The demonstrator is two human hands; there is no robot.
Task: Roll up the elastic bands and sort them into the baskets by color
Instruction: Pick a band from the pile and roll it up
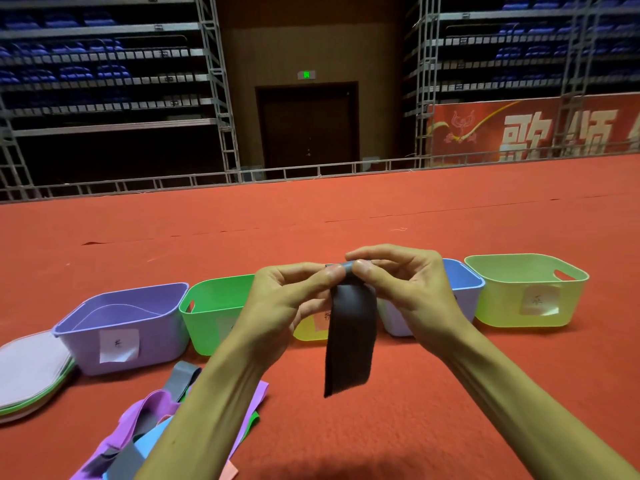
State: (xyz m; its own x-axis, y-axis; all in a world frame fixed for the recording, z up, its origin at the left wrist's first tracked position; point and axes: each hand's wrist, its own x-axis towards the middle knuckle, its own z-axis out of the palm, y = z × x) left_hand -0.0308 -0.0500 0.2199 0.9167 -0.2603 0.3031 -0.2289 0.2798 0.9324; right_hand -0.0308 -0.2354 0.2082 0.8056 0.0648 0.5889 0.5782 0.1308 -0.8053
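Both hands, left hand (287, 299) and right hand (408, 289), pinch the top of a dark band (349, 337), which hangs unrolled below the grip. Nearer, below-left, a pile (145, 431) of bands awaits. Beyond the grip the baskets (128, 327) look empty, so sorting seems barely begun.

1. You see a bright, evenly lit red carpet (450, 393), while the stands (104, 81) behind sit dim.
2. Your forearms cast a soft shadow at the bottom edge.
3. Straight rails bend near the edges.
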